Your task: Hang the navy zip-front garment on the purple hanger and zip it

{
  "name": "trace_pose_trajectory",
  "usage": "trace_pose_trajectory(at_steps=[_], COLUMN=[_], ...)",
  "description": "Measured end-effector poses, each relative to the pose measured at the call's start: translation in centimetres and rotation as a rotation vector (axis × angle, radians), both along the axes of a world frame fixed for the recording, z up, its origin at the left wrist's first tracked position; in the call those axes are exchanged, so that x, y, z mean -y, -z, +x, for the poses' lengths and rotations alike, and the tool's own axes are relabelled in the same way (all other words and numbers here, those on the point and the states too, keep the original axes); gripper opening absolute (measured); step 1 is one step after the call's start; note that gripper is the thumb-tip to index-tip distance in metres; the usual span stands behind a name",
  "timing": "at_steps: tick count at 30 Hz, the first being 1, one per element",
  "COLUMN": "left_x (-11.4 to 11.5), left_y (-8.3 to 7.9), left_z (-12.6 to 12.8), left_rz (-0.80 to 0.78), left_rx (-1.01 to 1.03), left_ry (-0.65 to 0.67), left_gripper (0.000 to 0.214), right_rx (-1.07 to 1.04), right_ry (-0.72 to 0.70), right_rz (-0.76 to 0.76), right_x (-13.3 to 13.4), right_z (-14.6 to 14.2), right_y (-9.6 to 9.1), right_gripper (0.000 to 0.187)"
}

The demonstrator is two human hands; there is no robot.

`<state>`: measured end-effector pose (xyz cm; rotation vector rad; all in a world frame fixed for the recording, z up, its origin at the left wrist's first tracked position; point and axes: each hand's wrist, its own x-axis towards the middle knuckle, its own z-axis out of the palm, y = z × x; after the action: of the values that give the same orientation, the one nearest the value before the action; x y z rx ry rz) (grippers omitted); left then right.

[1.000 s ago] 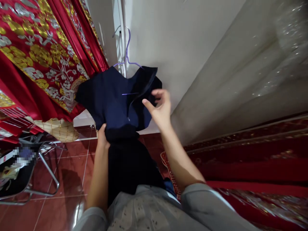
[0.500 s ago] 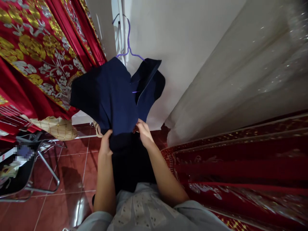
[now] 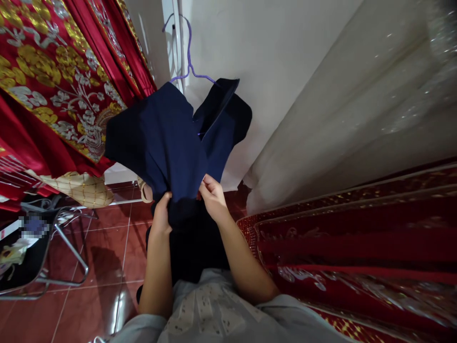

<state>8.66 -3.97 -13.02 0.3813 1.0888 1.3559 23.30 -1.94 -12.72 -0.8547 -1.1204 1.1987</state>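
In front of me a dark navy garment [image 3: 171, 138] with short sleeves and a crossed V-shaped front hangs from a purple wire hanger [image 3: 189, 57]. The hanger's hook is caught on a white frame by the wall. My left hand [image 3: 162, 212] grips the garment's lower left edge, thumb on top and fingers hidden behind the cloth. At the edge of its front panel, my right hand [image 3: 213, 193] pinches the fabric between thumb and fingers. Below the hands the dark cloth blends into shadow.
Red cloth with gold and silver embroidery [image 3: 53, 71] hangs at the left. A black folding chair [image 3: 39, 267] holding small items stands on the red tiled floor [image 3: 103, 262]. White sheer fabric [image 3: 321, 128] and red embroidered cloth [image 3: 350, 243] fill the right.
The right part of the garment's front has spread a little wider to the right, its collar gap narrowing. My hands keep their hold, the left shifting slightly to the right.
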Motion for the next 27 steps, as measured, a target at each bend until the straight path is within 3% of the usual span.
trace_pose_trajectory(at_steps=[2, 3, 7, 9, 10, 11, 14, 16, 23, 27], left_x=[0.0, -0.1, -0.1, 0.1, 0.3, 0.5, 1.1, 1.3, 0.7, 0.1], left_y=[-0.2, -0.3, -1.0, -1.2, -1.3, -1.4, -1.2, -0.8, 0.6, 1.5], left_z=[0.2, 0.1, -0.8, -0.9, -0.7, -0.3, 1.6, 3.0, 3.9, 4.5], left_rz=[0.028, 0.095, 0.539, 0.695, 0.749, 0.790, 0.819, 0.792, 0.773, 0.695], left_rx=[-0.083, -0.178, -0.737, -0.897, -0.933, -0.958, -1.010, -1.016, -0.951, -0.875], left_ry=[-0.092, -0.199, -0.767, -0.862, -0.822, -0.701, -0.108, 0.079, 0.046, 0.070], left_gripper=[0.032, 0.035, 0.049, 0.048, 0.041, 0.032, 0.013, 0.013, 0.009, 0.001], right_rx=[-0.017, -0.037, -0.160, -0.191, -0.188, -0.175, -0.108, -0.077, -0.175, -0.249], right_ry=[0.036, 0.056, 0.072, 0.018, -0.015, -0.050, -0.153, -0.191, -0.210, -0.130], right_rz=[0.001, -0.005, -0.070, -0.095, -0.100, -0.099, -0.072, -0.061, -0.190, -0.170], right_x=[0.1, 0.2, 0.6, 0.9, 1.0, 1.1, 1.4, 1.6, 1.6, -3.8], right_z=[0.2, 0.4, 0.9, 1.0, 0.9, 0.8, 0.7, 0.7, 0.8, 1.1], right_y=[-0.1, -0.2, -0.9, -1.3, -1.5, -1.7, -2.0, -2.1, -2.5, -6.2], right_gripper=[0.027, 0.027, 0.029, 0.031, 0.033, 0.034, 0.035, 0.033, 0.031, 0.030])
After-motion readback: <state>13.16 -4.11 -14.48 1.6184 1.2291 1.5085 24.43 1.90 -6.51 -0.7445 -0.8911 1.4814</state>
